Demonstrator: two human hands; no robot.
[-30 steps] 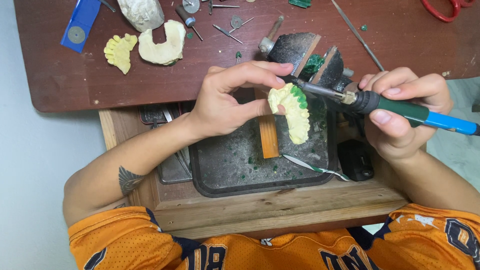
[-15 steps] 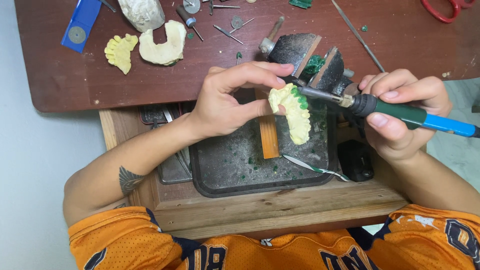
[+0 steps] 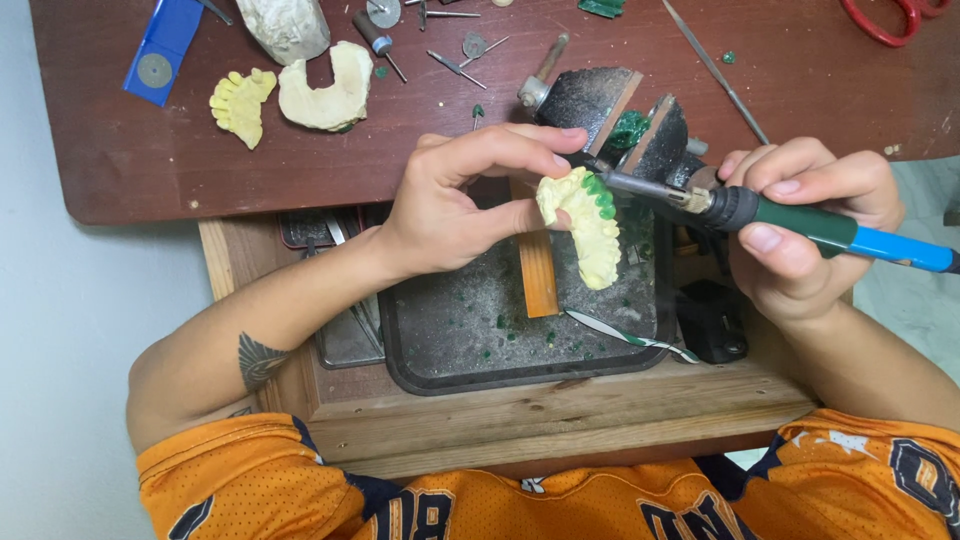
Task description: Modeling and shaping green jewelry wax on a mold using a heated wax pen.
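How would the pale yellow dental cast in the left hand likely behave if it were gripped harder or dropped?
The dental cast looks like rigid plaster, so it probably would not flex in the left hand. Its thin tooth ridges seem brittle and might chip. The green wax along its edge, where the heated tool in the right hand touches, likely dents easily.

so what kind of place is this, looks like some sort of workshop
Probably a dental lab bench. The left hand holds a yellow plaster teeth cast with green wax on it, the right hand works it with a heated wax tool, and more casts lie on the brown tabletop.
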